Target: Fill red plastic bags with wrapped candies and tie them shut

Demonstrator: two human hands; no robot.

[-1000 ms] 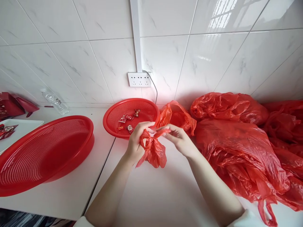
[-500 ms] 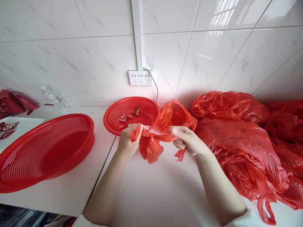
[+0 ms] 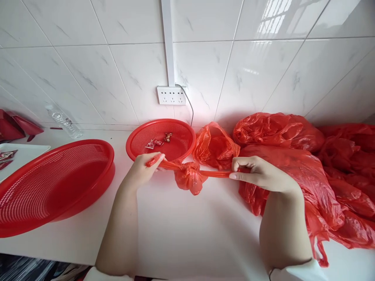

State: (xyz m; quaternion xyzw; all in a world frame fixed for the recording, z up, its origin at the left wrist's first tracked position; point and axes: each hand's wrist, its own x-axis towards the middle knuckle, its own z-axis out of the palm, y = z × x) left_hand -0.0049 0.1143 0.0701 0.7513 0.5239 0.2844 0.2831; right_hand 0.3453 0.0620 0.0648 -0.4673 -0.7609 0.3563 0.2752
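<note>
A small red plastic bag [image 3: 191, 178] hangs stretched between my hands above the white table, bunched into a knot in the middle. My left hand [image 3: 143, 168] is closed on one twisted handle of it, and my right hand [image 3: 258, 171] pinches the other handle between thumb and fingers. Just behind my left hand stands a small red basket [image 3: 134, 136] with a few wrapped sweets [image 3: 154, 143] inside. An opened red bag [image 3: 216, 146] sits on the table behind the knot, between that basket and my right hand.
A large red basket [image 3: 99, 187] stands at the left, beside a white tray [image 3: 32, 149] with small packets. Behind are a clear bottle [image 3: 66, 123] and a wall socket [image 3: 171, 96] with a cable. Filled red bags [image 3: 293, 175] pile up at the right.
My hands have moved apart, pulling the bag's handles out taut to either side. The knot in the middle looks tighter, and my right hand has turned palm inward.
</note>
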